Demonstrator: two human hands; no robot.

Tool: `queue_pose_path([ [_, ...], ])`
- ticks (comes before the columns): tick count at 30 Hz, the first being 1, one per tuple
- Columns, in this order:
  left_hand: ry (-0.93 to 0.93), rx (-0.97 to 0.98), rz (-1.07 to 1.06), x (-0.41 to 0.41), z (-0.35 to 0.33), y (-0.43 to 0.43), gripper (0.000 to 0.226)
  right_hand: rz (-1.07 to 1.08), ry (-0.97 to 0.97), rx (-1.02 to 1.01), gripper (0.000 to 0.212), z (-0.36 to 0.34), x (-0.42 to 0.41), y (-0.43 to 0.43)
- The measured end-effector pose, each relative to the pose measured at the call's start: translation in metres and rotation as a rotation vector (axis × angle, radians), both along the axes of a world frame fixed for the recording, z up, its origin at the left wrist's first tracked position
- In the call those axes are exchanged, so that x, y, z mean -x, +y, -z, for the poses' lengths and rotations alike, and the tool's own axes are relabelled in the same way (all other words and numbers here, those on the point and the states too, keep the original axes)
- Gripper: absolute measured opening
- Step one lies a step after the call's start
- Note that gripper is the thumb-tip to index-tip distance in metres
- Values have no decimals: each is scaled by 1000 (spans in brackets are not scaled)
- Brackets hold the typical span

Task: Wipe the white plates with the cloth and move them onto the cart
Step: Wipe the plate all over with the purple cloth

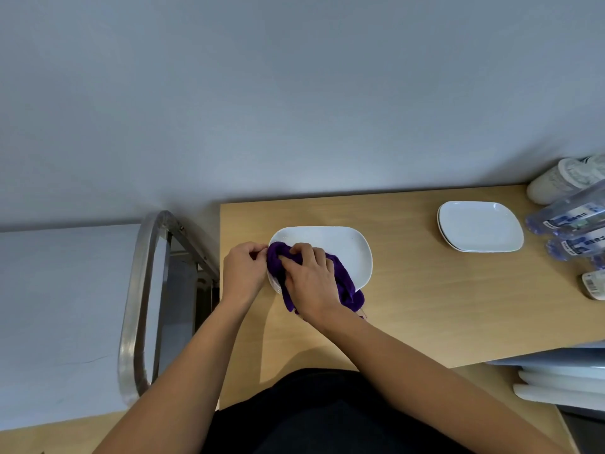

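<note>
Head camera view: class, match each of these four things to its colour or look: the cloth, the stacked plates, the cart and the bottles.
Things:
1. cloth
2. stacked plates
3. cart
4. bottles

Colour or look:
A. white
B. clear with blue labels
C. purple
D. shiny metal

Pairs: 1-C, 2-A, 3-D, 4-B
</note>
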State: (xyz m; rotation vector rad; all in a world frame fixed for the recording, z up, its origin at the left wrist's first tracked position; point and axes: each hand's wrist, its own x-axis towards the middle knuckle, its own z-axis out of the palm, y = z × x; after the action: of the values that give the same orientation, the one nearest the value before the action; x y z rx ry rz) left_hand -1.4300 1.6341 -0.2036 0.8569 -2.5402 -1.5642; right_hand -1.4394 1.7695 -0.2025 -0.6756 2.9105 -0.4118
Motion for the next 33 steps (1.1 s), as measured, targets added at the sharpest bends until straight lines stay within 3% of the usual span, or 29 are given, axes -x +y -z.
queue_pose_path([
  [8,-79,386,81,-4,-6,21,17,215,-26,-150,64,-8,17,40],
  [12,-105,413,86,1,-10,25,15,357,17,-140,59,-11,35,62],
  [15,-122,383,74,1,-8,24,11,335,-17,-141,60,-15,32,69],
  [19,-129,366,87,2,-6,22,10,275,-54,-125,44,-15,23,88],
  [26,-124,410,105,2,-4,24,10,173,-98,160,36,-10,1,111],
  [33,-118,427,95,5,-5,24,12,296,-56,196,30,-11,-10,132],
])
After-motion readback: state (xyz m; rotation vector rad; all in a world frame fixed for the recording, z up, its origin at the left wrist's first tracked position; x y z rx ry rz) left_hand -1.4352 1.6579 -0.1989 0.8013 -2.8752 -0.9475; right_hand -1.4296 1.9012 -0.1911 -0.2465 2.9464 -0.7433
